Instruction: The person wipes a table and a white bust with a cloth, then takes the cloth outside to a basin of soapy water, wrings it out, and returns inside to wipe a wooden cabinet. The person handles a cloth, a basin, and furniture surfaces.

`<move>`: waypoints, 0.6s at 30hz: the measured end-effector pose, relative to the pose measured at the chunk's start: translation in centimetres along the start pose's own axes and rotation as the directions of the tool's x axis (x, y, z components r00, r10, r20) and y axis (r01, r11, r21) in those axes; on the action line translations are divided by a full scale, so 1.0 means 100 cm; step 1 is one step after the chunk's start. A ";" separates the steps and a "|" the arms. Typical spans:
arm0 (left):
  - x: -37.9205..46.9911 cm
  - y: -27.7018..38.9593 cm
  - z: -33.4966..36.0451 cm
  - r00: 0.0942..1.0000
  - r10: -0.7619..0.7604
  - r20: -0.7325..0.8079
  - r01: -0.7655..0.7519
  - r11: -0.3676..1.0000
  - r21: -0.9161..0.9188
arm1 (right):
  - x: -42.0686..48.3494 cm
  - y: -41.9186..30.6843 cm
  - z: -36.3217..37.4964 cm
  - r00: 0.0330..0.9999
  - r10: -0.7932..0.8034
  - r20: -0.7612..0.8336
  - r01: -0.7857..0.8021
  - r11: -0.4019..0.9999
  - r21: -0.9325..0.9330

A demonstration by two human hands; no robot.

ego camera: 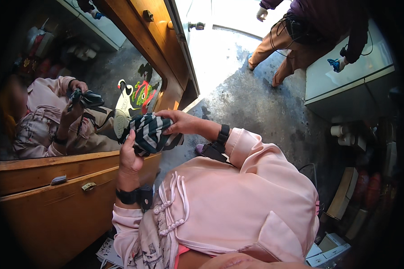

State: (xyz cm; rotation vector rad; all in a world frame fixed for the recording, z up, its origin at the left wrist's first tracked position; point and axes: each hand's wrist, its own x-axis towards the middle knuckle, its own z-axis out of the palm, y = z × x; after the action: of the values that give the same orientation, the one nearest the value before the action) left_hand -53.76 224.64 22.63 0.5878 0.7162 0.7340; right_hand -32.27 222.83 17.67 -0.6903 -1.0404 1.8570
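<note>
Both hands grip a bundled dark green and white striped cloth (146, 132) in front of a mirror. My left hand (131, 154) holds its near left side, with the thumb pointing up along the fabric. From the right, my right hand (181, 121) grips the cloth's upper right part, thumb on top. Dark folds hang below and to the right of the bundle. The fingers under the cloth are mostly hidden. The mirror (101, 67) reflects the same hands and cloth, and bears a painted crane (124, 101) on its glass.
A wooden cabinet with a drawer (97, 171) supports the mirror at left. Beyond, another person (299, 43) in brown trousers stands by a pale-topped counter (353, 79), holding a blue cloth (334, 64). Cardboard boxes (341, 193) and toilet rolls (337, 130) are at right.
</note>
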 end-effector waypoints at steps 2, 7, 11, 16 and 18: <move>-0.002 -0.012 -0.016 0.997 -0.064 -0.040 0.062 0.997 -0.044 | -0.016 0.013 -0.008 0.999 -0.005 -0.050 -0.001 0.992 -0.127; -0.012 -0.038 -0.056 0.985 -0.073 -0.154 0.083 0.994 0.066 | -0.051 0.032 -0.002 0.996 -0.033 -0.080 0.040 0.995 0.089; -0.028 -0.051 -0.059 0.959 -0.105 -0.265 0.153 0.975 0.164 | -0.070 0.031 0.023 0.971 -0.177 -0.161 0.205 0.962 0.178; -0.061 -0.080 -0.037 0.981 0.011 0.192 0.018 0.989 -0.145 | -0.077 0.030 0.068 0.978 -0.205 -0.048 0.191 0.960 -0.207; -0.071 -0.086 -0.036 0.958 -0.044 0.283 0.127 0.951 -0.282 | -0.080 0.030 0.087 0.988 -0.154 -0.029 0.131 0.915 -0.381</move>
State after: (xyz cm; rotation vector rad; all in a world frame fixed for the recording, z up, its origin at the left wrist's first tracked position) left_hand -56.92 214.82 17.10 0.3689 0.3614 0.6479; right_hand -36.58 211.66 19.74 -0.8614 -1.3918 1.5143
